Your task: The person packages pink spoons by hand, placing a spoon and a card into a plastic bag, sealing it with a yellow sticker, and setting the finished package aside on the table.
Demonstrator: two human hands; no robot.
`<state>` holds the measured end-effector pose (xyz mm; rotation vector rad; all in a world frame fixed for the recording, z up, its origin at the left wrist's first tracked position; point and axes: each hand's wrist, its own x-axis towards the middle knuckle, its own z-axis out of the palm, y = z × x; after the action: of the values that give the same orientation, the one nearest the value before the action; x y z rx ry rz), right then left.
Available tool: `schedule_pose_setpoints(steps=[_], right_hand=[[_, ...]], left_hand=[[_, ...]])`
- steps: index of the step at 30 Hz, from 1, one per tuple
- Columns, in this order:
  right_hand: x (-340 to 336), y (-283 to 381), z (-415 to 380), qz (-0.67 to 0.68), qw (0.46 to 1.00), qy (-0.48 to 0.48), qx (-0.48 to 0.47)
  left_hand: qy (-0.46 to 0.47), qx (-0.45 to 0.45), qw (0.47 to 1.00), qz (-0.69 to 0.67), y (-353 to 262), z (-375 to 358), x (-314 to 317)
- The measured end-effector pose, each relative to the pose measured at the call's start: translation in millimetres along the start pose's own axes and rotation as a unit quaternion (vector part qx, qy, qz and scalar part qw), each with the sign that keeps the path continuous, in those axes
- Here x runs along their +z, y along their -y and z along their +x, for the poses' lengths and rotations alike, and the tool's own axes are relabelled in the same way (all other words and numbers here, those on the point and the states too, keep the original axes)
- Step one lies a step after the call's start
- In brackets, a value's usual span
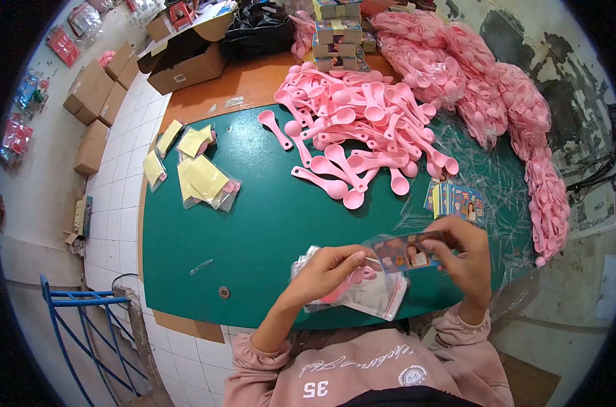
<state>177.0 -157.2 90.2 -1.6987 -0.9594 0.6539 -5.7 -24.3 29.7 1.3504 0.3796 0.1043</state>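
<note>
My left hand (pixel 327 270) is closed on a clear plastic bag, its thumb lying along the bag's upper side. A pink measuring spoon (pixel 363 274) shows just below those fingers, partly hidden by the hand. My right hand (pixel 468 252) pinches the right end of a printed card (pixel 399 254) with a small portrait on it. The card's left end overlaps the bag's mouth in this view. Beneath both hands lies a stack of clear plastic bags (pixel 387 300) at the table's near edge. More printed cards (pixel 462 203) stand beyond my right hand.
A heap of pink spoons (pixel 362 112) covers the back of the green table (pixel 253 254). Filled packets with yellow paper (pixel 206 178) lie at left. Bulging bags of spoons (pixel 481 81) line the right edge. Card bundles (pixel 337 34) and an open carton (pixel 186 64) stand behind.
</note>
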Motion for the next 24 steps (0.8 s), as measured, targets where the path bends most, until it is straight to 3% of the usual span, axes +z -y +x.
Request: schedule_pose_setpoints(steps=[2,6,8,9,10,11,12,14,16,18,20,22,24], right_hand=[[-0.9,1.0,2.6,-0.134,0.985,0.094,-0.052],[0.7,-1.5,6.7,-0.138,0.979,0.138,-0.062],[5.9,-6.4,10.0,-0.137,0.96,0.241,-0.032],[10.0,-7.8,10.9,-0.138,0.96,0.24,-0.032],[15.5,-9.3,11.6,-0.166,0.943,0.287,-0.036],[19.4,-13.2,12.5,-0.193,0.922,0.333,-0.039],[23.0,-22.2,10.2,-0.203,0.928,0.301,-0.086],[22.6,-26.4,10.8,-0.136,0.931,0.33,-0.072],[21.4,-31.4,9.4,-0.069,0.93,0.355,-0.057],[18.7,-39.8,5.1,0.016,0.947,0.312,0.072],[11.4,-47.1,2.2,0.005,0.961,0.264,0.086],[11.4,-48.1,1.2,-0.004,0.971,0.216,0.099],[15.4,-44.2,0.8,0.155,0.956,0.191,0.161]], left_hand=[[0.005,0.006,0.999,0.034,8.5,1.0,-1.5],[0.03,0.001,0.996,0.085,17.9,0.6,-1.0],[0.049,-0.006,0.991,0.125,7.9,-0.2,1.3],[0.068,-0.013,0.984,0.164,4.3,0.1,2.2],[0.059,0.053,0.985,0.15,17.6,1.0,5.5],[0.059,0.054,0.985,0.15,17.5,0.7,7.4],[0.038,0.038,0.982,0.182,13.4,-1.0,9.8],[0.017,0.021,0.977,0.212,6.8,-5.1,12.8],[0.022,-0.069,0.971,0.23,1.8,-9.1,13.0],[0.034,-0.062,0.976,0.207,-1.5,-17.1,5.8],[0.045,-0.055,0.981,0.183,1.1,-24.7,-7.4],[0.007,0.041,0.99,0.135,10.8,-28.6,-22.5],[-0.022,0.018,0.997,0.078,10.9,-32.4,-26.8]])
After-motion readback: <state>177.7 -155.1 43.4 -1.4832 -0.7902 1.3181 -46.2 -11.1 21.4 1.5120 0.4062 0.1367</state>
